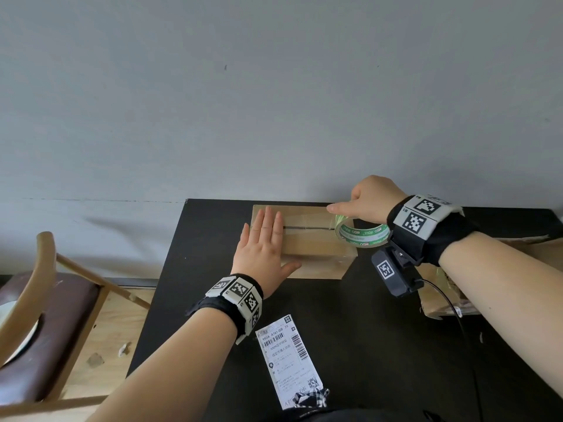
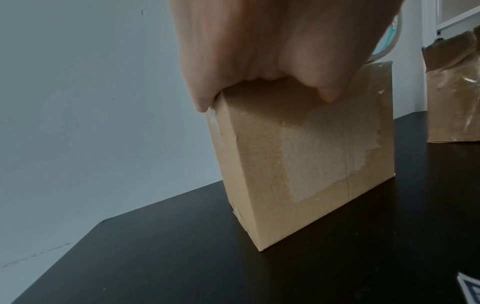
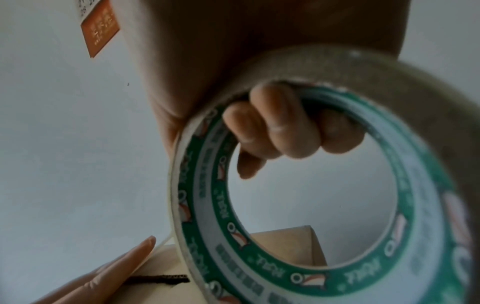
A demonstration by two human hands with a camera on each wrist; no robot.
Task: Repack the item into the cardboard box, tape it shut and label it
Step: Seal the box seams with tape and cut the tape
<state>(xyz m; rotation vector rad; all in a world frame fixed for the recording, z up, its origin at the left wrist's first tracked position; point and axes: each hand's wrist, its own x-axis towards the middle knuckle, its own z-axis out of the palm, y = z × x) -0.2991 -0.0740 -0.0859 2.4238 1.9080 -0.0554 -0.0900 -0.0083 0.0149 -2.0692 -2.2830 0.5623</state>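
Observation:
A closed brown cardboard box point(image 1: 313, 248) point(image 2: 298, 164) point(image 3: 285, 242) stands at the far edge of the black table point(image 1: 213, 315). A dark seam slot shows along its top. My left hand point(image 1: 265, 239) point(image 2: 259, 51) lies flat on the box's left end, fingers straight, thumb down the near side. My right hand point(image 1: 370, 202) grips a roll of clear tape point(image 1: 362, 236) point(image 3: 324, 267) with a green core. Its fingers point(image 3: 280, 127) curl through the core over the box's right end, index finger pointing left. A white shipping label point(image 1: 289, 357) lies on the table near me.
A second, torn cardboard box point(image 1: 441, 287) point(image 2: 454, 102) sits at the right of the table. A wooden chair point(image 1: 45, 300) with a dark seat stands left of the table. The grey wall rises directly behind the box. A cable point(image 1: 457, 315) hangs from my right wrist.

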